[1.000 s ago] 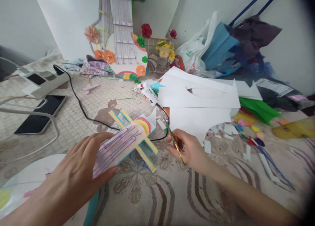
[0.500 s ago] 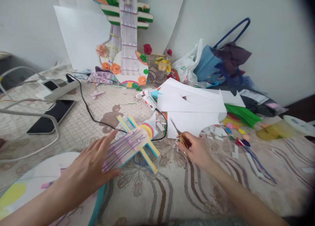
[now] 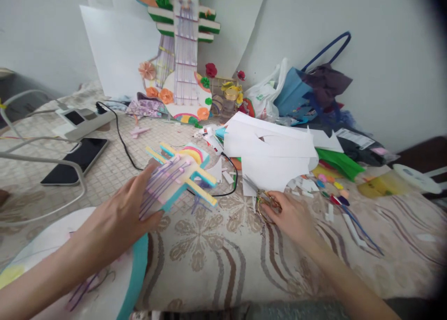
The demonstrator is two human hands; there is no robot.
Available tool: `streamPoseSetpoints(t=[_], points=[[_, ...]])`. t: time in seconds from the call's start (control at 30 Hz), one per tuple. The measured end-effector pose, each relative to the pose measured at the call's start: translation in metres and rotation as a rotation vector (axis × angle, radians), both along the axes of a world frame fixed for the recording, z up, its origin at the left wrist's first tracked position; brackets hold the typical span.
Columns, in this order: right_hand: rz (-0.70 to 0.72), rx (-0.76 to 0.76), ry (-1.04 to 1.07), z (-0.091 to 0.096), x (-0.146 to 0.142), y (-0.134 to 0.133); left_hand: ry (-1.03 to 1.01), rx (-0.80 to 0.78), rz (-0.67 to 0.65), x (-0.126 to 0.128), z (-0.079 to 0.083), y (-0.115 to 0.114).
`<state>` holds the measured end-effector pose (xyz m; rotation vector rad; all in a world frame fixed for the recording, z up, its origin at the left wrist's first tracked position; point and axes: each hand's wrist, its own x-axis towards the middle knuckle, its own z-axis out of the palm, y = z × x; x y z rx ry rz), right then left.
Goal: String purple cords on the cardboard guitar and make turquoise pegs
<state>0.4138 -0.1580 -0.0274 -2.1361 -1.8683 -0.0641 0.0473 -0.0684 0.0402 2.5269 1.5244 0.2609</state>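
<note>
A paper craft guitar lies at the left, its round white body [image 3: 136, 269] with a turquoise edge near the front. My left hand [image 3: 129, 208] is wrapped round its neck [image 3: 174, 178], which is strung with purple threads and tilted up off the cloth. Yellow and turquoise pegs [image 3: 200, 190] stick out from the headstock. My right hand [image 3: 291, 215] holds a pair of scissors [image 3: 263, 199] by the gold handles, low over the tablecloth. The blades point up and left, over the edge of the white paper sheets [image 3: 268, 157].
A glue gun [image 3: 211, 136] with a black cord lies behind the neck. A phone [image 3: 77, 161] and a power strip [image 3: 84, 122] are at the left. A larger decorated guitar [image 3: 185, 69] leans on the wall. Paper scraps [image 3: 307, 185] and bags [image 3: 296, 92] lie to the right.
My left hand has closed on the guitar's neck and raised it, tilting the headstock up and left. My right hand has moved slightly right and down with the scissors.
</note>
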Motion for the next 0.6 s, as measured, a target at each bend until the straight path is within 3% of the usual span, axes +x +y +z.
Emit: streamPoseSetpoints(t=[0.1, 0.23, 0.37, 0.5, 0.6], points=[[-0.037, -0.019, 0.295, 0.007, -0.012, 0.002, -0.015, 0.031, 0.075, -0.005, 0.002, 0.008], [0.067, -0.148, 1.009, 0.019, -0.048, 0.015, -0.049, 0.05, 0.087, -0.01, 0.0, 0.014], [0.206, -0.152, 1.651, 0.023, -0.102, 0.041, -0.044, 0.023, 0.094, -0.009, 0.007, 0.016], [0.123, -0.277, 1.987, 0.018, -0.15, 0.072, -0.045, 0.074, 0.092, -0.01, 0.013, 0.016], [0.129, -0.433, 2.086, 0.014, -0.167, 0.084, -0.046, 0.098, 0.108, -0.015, 0.011, 0.019]])
